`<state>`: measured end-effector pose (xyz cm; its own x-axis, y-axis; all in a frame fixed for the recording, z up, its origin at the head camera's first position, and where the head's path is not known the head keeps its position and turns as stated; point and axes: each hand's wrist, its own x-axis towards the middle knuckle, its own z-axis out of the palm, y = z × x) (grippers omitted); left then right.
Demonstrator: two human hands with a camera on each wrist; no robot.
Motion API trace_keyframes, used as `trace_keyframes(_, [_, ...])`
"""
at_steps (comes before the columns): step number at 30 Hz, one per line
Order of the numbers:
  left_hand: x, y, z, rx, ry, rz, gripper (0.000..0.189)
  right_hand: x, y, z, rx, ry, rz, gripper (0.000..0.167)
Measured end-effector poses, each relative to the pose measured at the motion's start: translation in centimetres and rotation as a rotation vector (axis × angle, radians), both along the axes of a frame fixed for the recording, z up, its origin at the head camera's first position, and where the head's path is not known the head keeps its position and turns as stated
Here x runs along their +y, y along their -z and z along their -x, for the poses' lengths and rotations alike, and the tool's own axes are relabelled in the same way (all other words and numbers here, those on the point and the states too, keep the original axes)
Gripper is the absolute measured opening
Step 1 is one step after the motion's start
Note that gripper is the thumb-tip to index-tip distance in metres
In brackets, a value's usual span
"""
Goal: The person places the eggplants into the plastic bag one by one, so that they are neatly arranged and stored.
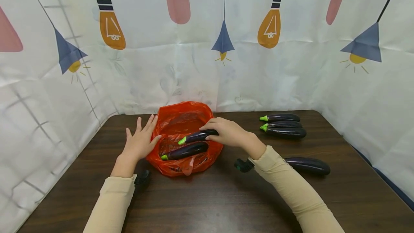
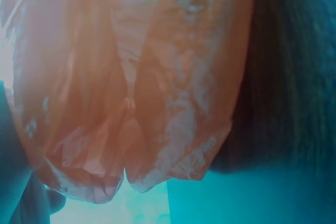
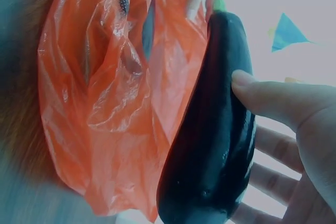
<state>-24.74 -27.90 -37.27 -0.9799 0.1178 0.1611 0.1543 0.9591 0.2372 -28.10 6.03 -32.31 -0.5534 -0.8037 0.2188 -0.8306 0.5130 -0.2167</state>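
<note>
An open red plastic bag (image 1: pixel 185 108) stands at the middle of the table. My left hand (image 1: pixel 138 143) has its fingers straight and spread along the bag's left rim. Over the bag's right side, my right hand (image 1: pixel 228 132) grips an eggplant (image 1: pixel 196 137), its green stem end pointing left over the opening. Closer up, the right wrist view shows the thumb across the glossy eggplant (image 3: pixel 210 124) and the fingers behind it. A second eggplant (image 1: pixel 185 151) lies at the bag's front. Blurred red plastic (image 2: pixel 136 103) fills most of the left wrist view.
Several more eggplants (image 1: pixel 286 132) lie together at the back right of the dark wooden table (image 1: pixel 207 204). Another eggplant (image 1: pixel 308 165) lies nearer, partly hidden by the right sleeve. A patterned white curtain (image 1: pixel 194 71) hangs behind the table and along both sides.
</note>
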Motion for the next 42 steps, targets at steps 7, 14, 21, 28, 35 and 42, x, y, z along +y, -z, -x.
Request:
trace_keyframes(7, [0.0,0.1,0.1,-0.006,0.004,-0.001,0.083,-1.6,-0.3,0.2,0.045,0.048,-0.042,0.039])
trace_keyframes(14, [0.0,0.0,0.1,-0.005,0.005,-0.007,0.084,-3.2,-0.1,1.3,0.096,0.057,-0.083,0.038])
trace_keyframes(21, [0.2,-0.1,0.2,-0.010,0.006,-0.012,0.083,-4.2,-0.4,1.4,0.095,0.039,-0.086,0.038])
trace_keyframes(28, [0.0,0.0,0.0,-0.016,0.013,-0.026,0.083,-5.8,0.6,1.4,0.152,0.005,-0.136,0.038])
trace_keyframes(35, [-0.1,0.2,0.0,-0.022,0.010,-0.027,0.083,-7.1,1.9,1.4,0.196,0.001,-0.156,0.036])
trace_keyframes(42, [0.0,0.1,0.2,-0.015,0.016,-0.024,0.084,-7.8,2.6,1.5,0.176,0.020,-0.171,0.037])
